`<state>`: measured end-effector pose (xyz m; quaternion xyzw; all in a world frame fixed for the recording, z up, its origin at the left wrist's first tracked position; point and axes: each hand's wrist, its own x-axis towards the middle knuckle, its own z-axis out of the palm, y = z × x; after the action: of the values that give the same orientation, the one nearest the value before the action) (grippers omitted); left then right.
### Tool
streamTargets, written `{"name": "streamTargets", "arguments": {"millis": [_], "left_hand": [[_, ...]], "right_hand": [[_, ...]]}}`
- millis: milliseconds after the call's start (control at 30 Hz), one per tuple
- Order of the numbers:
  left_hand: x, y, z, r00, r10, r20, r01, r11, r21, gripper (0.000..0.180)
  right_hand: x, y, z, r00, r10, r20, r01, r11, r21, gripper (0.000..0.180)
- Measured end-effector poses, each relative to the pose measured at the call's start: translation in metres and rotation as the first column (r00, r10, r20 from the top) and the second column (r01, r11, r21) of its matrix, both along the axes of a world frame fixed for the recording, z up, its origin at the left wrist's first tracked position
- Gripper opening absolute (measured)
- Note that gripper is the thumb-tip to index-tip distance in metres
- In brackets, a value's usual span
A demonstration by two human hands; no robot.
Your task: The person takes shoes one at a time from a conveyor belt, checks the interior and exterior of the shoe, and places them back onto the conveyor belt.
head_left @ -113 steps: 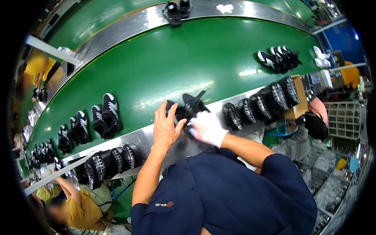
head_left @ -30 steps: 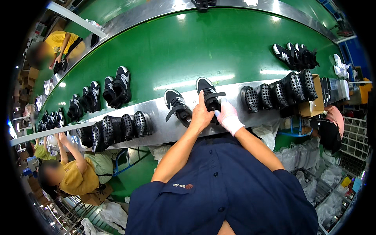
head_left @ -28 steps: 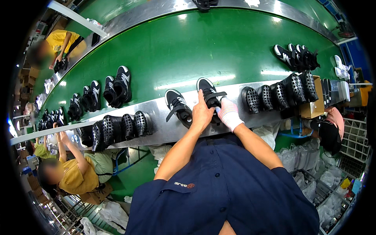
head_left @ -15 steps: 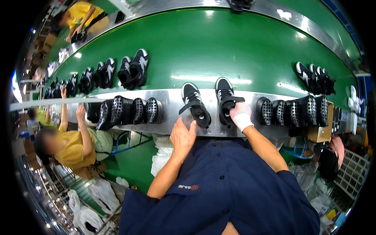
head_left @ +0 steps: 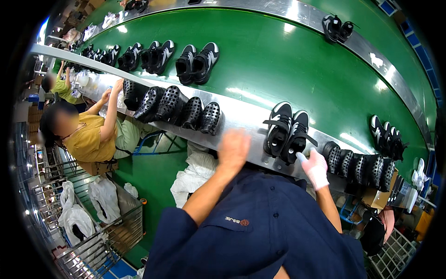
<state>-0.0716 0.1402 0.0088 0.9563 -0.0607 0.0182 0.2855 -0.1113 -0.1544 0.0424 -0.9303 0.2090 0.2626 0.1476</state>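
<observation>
The metal surface [head_left: 246, 116] is bearing two black-and-white sneakers [head_left: 278, 132], looking set side by side but unfastened; the bare left hand [head_left: 233, 149] is hanging left of them, fingers [head_left: 239, 136] too blurred to tell; the gloved right hand [head_left: 314, 168] is hovering just beside them, holding nothing, its fingers looking spread
</observation>
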Motion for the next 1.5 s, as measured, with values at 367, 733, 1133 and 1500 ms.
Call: {"name": "streamTargets", "arguments": {"millis": [367, 733, 1133, 1500], "left_hand": [[0.035, 0.141, 0.028, 0.906, 0.248, 0.342, -0.352, 0.891, 0.286, 0.035], [0.006, 0.007, 0.102, 0.906, -0.266, 0.329, 0.383, 0.846, -0.371, 0.044], [0.011, -0.067, 0.025, 0.971, -0.149, -0.19, 0.0, 0.787, -0.617, 0.02], [0.06, -0.068, -0.014, 0.704, -0.697, 0.132, 0.708, 0.704, -0.055, 0.033]], "right_hand": [[0.018, 0.091, 0.033, 0.978, 0.056, 0.203, -0.156, 0.839, 0.521, 0.033], [0.0, 0.118, 0.051, 0.672, -0.381, -0.635, 0.475, -0.436, 0.764, 0.03], [-0.037, 0.098, 0.074, 0.956, 0.053, 0.288, -0.12, 0.968, 0.22, 0.062], [-0.03, 0.06, 0.06, 0.989, 0.117, -0.087, -0.105, 0.986, 0.127, 0.052]]}}
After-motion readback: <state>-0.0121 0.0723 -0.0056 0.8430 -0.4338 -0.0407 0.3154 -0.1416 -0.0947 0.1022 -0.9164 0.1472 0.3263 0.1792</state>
